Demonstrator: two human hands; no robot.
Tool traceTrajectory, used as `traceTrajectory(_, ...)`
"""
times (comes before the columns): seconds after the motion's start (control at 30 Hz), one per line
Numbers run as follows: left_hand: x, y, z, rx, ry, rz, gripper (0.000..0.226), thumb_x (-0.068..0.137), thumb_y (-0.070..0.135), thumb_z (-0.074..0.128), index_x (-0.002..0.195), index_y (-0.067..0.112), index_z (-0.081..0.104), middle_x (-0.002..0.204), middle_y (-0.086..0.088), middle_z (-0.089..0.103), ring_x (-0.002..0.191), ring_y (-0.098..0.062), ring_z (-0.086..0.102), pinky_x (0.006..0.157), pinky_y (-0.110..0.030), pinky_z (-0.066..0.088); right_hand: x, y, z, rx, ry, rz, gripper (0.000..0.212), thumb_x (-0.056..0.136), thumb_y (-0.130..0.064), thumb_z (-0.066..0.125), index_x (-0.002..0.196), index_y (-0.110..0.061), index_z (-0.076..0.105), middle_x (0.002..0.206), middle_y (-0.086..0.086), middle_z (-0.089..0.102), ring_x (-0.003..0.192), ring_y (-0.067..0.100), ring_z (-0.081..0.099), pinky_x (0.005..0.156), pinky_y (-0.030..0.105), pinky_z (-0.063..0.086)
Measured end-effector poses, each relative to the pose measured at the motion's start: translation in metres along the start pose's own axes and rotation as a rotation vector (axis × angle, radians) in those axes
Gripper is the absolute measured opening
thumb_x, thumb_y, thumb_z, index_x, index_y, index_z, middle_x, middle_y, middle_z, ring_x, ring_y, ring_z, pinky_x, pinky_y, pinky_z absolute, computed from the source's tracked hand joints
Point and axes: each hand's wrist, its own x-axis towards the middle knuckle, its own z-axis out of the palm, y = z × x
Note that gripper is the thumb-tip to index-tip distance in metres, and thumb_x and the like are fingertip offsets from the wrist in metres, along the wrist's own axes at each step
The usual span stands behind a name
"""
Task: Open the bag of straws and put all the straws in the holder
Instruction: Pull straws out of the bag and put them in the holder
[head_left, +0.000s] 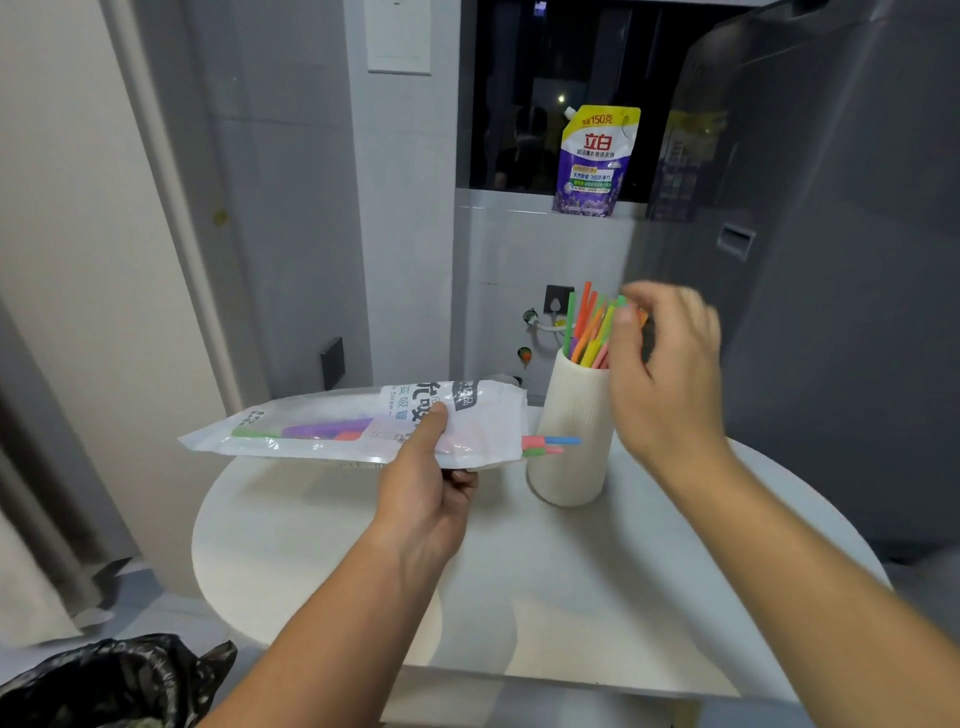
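Two hands are working above a round white table (363, 545). The left hand (423, 483) is gripping the straw bag (311, 410) near its open right end, with the thumb pressing on the printed top face and the other fingers curling underneath. The bag is lying roughly level in the air, above the table and just left of the holder. Bagged straws (553, 444) (pink, blue and green ends) are projecting from the open end and crossing in front of the ribbed white holder (571, 405), which is standing upright on the table. Standing straws (584, 332) in green, orange, yellow and pink are fanning out of the holder's mouth. The right hand (662, 374) is hovering at their tips, thumb in front of them and the other fingers curving behind. Motion blur is preventing any reading of whether the fingers are pinching a straw. A purple detergent pouch (597, 161) is resting on the window ledge behind, a grey refrigerator (831, 260) is standing at the right, and a black bin liner (104, 680) is showing at the lower left.
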Motion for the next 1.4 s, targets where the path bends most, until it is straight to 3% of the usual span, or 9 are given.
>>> traceTrajectory(0.1,-0.004,0.000,0.002,0.031,-0.063,0.081,0.024,0.095,0.021,0.070,0.119,0.019,0.065,0.089,0.005,0.073,0.060,-0.004,0.068,0.046,-0.016,0.047,-0.043,-0.009,0.011,0.399,-0.078,0.486,0.025,0.103,-0.037,0.037,0.102,-0.026,0.059,0.108,0.000,0.062,0.110,0.024,0.057,0.099,0.041,0.046)
traceTrajectory(0.2,-0.008,-0.003,0.003,0.139,-0.142,0.192,0.026,0.095,0.018,0.070,0.121,0.016,0.069,0.104,0.001,0.078,0.082,-0.011,0.076,0.068,-0.028,0.060,-0.064,-0.013,0.016,0.855,-0.248,1.108,0.044,0.104,-0.050,0.035,0.110,-0.013,0.060,0.110,0.016,0.067,0.100,0.033,0.068,0.090,0.048,0.056)
traceTrajectory(0.33,-0.012,-0.006,0.004,0.360,-0.229,0.368,0.037,0.089,0.019,0.077,0.124,0.011,0.069,0.116,-0.011,0.077,0.105,-0.027,0.074,0.087,-0.043,0.059,-0.081,-0.012,0.016,1.135,-0.331,1.365,0.062,0.103,-0.055,0.030,0.103,-0.002,0.062,0.112,0.026,0.066,0.097,0.039,0.069,0.076,0.046,0.057)
traceTrajectory(0.47,-0.015,-0.006,0.002,0.490,-0.292,0.453,0.033,0.091,0.011,0.074,0.124,0.009,0.069,0.116,-0.009,0.078,0.108,-0.028,0.074,0.090,-0.038,0.059,-0.085,-0.009,0.018,1.032,-0.366,1.323,0.060,0.103,-0.057,0.029,0.106,-0.010,0.067,0.092,0.014,0.065,0.068,0.022,0.058,0.056,0.029,0.042)
traceTrajectory(0.63,-0.016,-0.005,0.001,0.500,-0.278,0.461,0.034,0.091,0.011,0.074,0.125,0.009,0.069,0.116,-0.008,0.078,0.106,-0.024,0.074,0.088,-0.036,0.058,-0.083,-0.010,0.015,0.939,-0.361,1.261,0.040,0.104,-0.044,0.040,0.079,-0.016,0.051,0.049,-0.002,0.048,0.042,0.013,0.033,0.047,0.025,0.024)
traceTrajectory(0.93,-0.005,0.000,0.000,0.238,-0.157,0.292,0.028,0.092,0.012,0.073,0.119,0.015,0.070,0.108,-0.001,0.079,0.095,-0.016,0.075,0.069,-0.029,0.060,-0.076,0.001,0.011,1.013,-0.328,1.088,0.016,0.097,-0.018,0.062,0.087,-0.006,0.066,0.067,0.004,0.063,0.052,0.011,0.052,0.047,0.021,0.049)
traceTrajectory(1.03,-0.003,-0.001,0.001,0.162,-0.128,0.225,0.022,0.094,0.010,0.071,0.114,0.019,0.070,0.107,0.002,0.078,0.089,-0.013,0.075,0.065,-0.027,0.059,-0.074,0.004,0.010,0.992,-0.299,0.981,0.015,0.096,-0.016,0.064,0.090,-0.003,0.066,0.066,0.006,0.058,0.052,0.012,0.053,0.047,0.022,0.049)
traceTrajectory(1.23,-0.002,-0.002,0.001,0.074,-0.086,0.109,0.033,0.095,0.010,0.070,0.127,0.013,0.065,0.107,-0.001,0.075,0.073,-0.008,0.073,0.051,-0.018,0.053,-0.060,0.013,-0.002,0.494,-0.307,0.596,0.011,0.094,-0.021,0.066,0.092,-0.011,0.069,0.060,0.007,0.055,0.046,0.011,0.049,0.048,0.028,0.043)
traceTrajectory(1.4,-0.001,-0.004,0.002,0.052,-0.055,0.023,0.018,0.095,0.011,0.069,0.112,0.017,0.064,0.081,0.005,0.072,0.054,-0.003,0.066,0.042,-0.015,0.044,-0.054,0.015,-0.007,0.551,-0.268,0.600,0.019,0.091,-0.029,0.069,0.090,-0.011,0.070,0.072,0.008,0.062,0.049,0.013,0.051,0.052,0.029,0.045)
